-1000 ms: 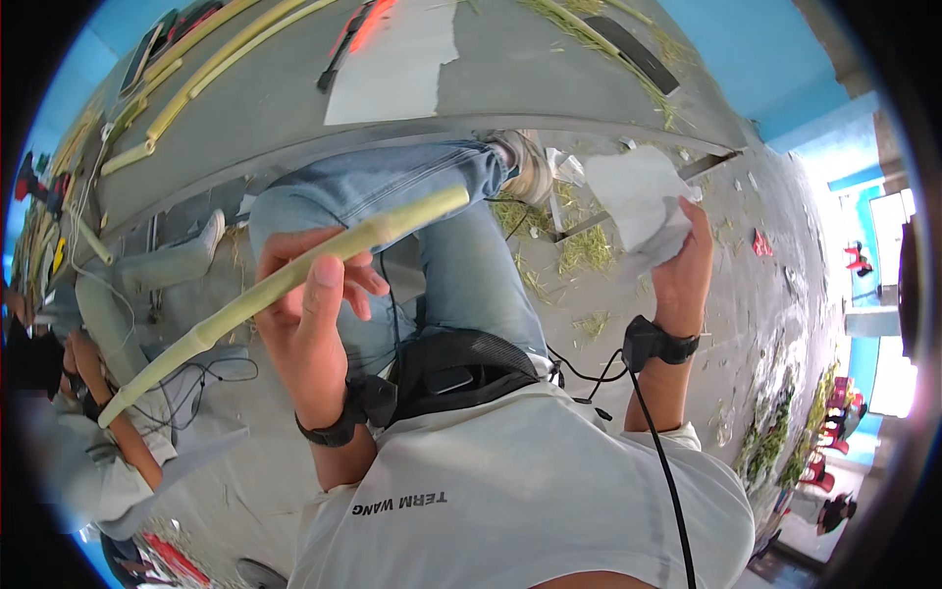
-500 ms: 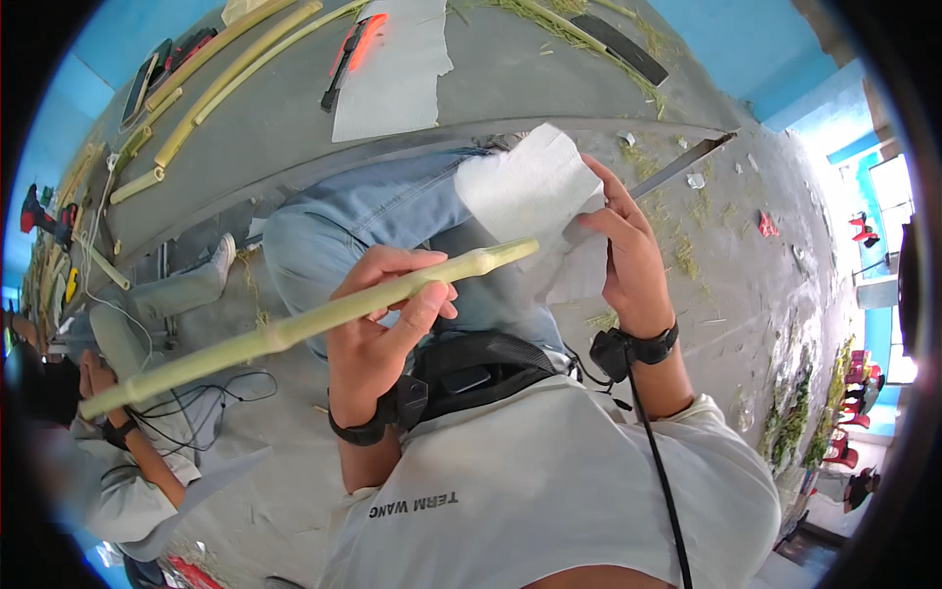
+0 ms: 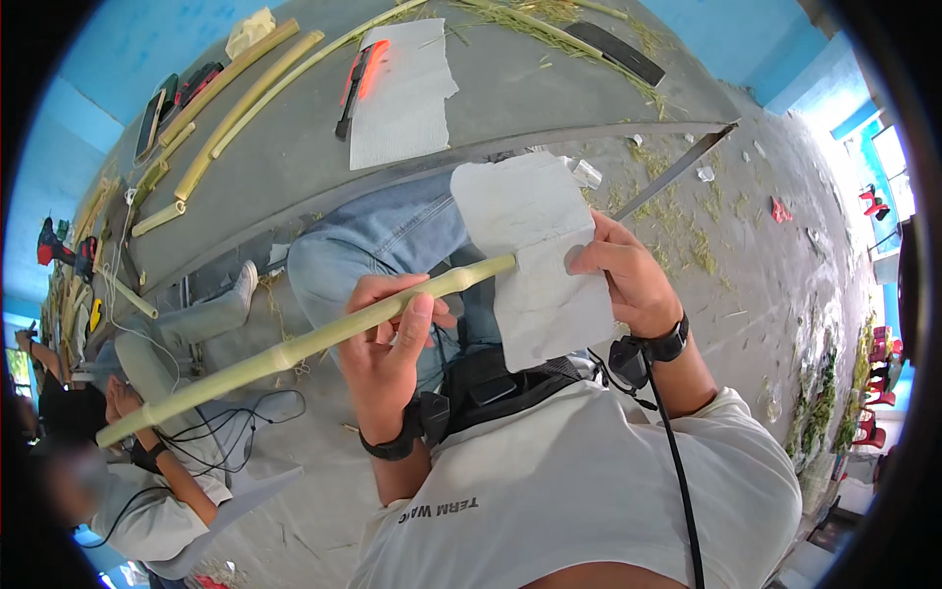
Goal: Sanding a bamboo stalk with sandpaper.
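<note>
My left hand [image 3: 391, 329] grips a pale green bamboo stick [image 3: 221, 386] near its right end, thumb on top. The stick slants from the lower left up toward the middle, with ridged joints along it. Its right tip meets the edge of a creased white sheet of paper [image 3: 554, 294]; whether they touch I cannot tell. At the sheet's right side, my right hand [image 3: 628, 270] pinches it between thumb and fingers. The sheet hangs unfolded in front of my lap, with a fold across its middle.
Across my knees stands a grey table [image 3: 285, 162]. On it lie bamboo poles [image 3: 250, 108], a black-and-orange utility knife [image 3: 359, 88] on a white paper strip [image 3: 412, 108], and a dark flat block [image 3: 618, 54]. A co-worker [image 3: 157, 501] sits at the left. Plant scraps litter the floor.
My right hand has lowered and spread the white sheet open, bringing it beside the stick's right tip. The bamboo stick has shifted slightly in view, still in my left hand.
</note>
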